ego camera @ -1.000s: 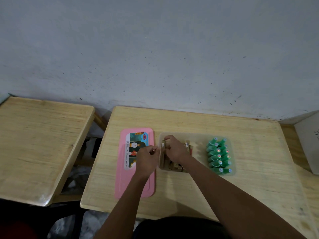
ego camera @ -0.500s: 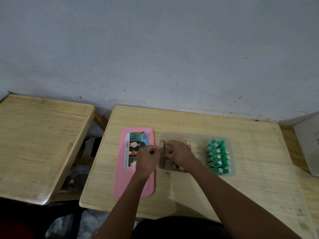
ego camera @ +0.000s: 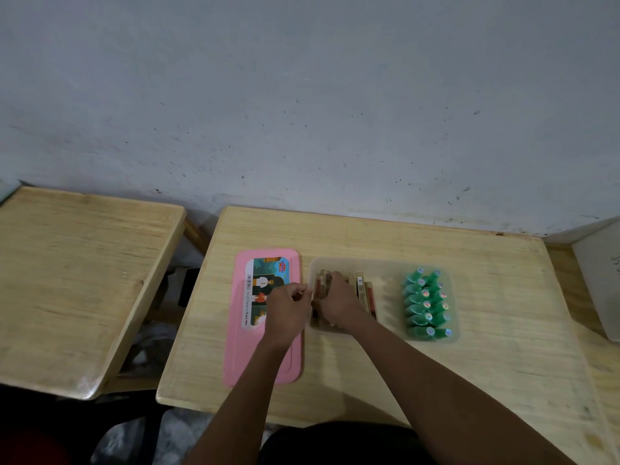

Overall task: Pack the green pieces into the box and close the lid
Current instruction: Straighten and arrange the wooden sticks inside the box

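A clear plastic box (ego camera: 385, 268) lies on the wooden desk. Several green pieces (ego camera: 426, 305) are stacked in two rows at its right end. Tan flat packets (ego camera: 364, 292) stand on edge at its left end. My right hand (ego camera: 335, 302) is inside the box, closed over those packets. My left hand (ego camera: 288, 307) rests beside the box's left wall, fingers curled, over the pink lid (ego camera: 261, 317) that lies flat to the left of the box. Whether the left hand pinches anything is unclear.
The wooden desk (ego camera: 503, 313) stands against a grey wall. A second wooden desk (ego camera: 77, 280) stands to the left across a dark gap. A white object (ego camera: 600, 276) sits at the right edge.
My right hand has slid a little toward me over the tan packets. My left hand has stayed by the box's left wall.
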{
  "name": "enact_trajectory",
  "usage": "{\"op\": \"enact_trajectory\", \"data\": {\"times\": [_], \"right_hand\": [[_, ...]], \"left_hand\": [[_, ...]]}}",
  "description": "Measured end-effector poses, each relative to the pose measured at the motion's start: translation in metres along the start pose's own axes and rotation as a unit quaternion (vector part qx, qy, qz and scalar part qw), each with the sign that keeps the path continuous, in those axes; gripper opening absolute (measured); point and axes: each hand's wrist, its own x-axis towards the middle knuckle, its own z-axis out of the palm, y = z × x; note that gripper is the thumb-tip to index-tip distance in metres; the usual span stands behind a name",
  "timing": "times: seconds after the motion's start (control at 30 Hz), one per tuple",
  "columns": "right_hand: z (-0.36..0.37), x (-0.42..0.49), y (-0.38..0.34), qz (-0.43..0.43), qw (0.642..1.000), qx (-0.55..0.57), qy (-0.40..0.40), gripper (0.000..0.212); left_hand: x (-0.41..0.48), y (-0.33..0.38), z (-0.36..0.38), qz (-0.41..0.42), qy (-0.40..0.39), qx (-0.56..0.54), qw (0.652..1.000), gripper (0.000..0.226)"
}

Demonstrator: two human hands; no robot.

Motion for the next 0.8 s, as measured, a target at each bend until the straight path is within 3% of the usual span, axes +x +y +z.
{"op": "enact_trajectory", "data": {"times": [0.2,0.3,0.5,0.8], "right_hand": [[-0.012,0.000,0.004,-0.007,0.998,0.051,0.047,0.025],[-0.019,0.000,0.006,-0.028,0.998,0.045,0.029,0.019],[-0.028,-0.006,0.009,-0.023,0.996,0.079,-0.024,0.032],[-0.010,0.005,0.008,-0.030,0.997,0.076,0.003,0.020]], "left_hand": [[0.000,0.001,0.000,0.002,0.004,-0.007,1.000,0.019],[0.000,0.001,0.000,0.003,0.004,-0.009,1.000,0.020],[-0.001,0.002,-0.001,0.007,-0.002,0.001,1.000,0.021],[-0.002,0.003,-0.002,0.004,0.005,-0.004,1.000,0.021]]}}
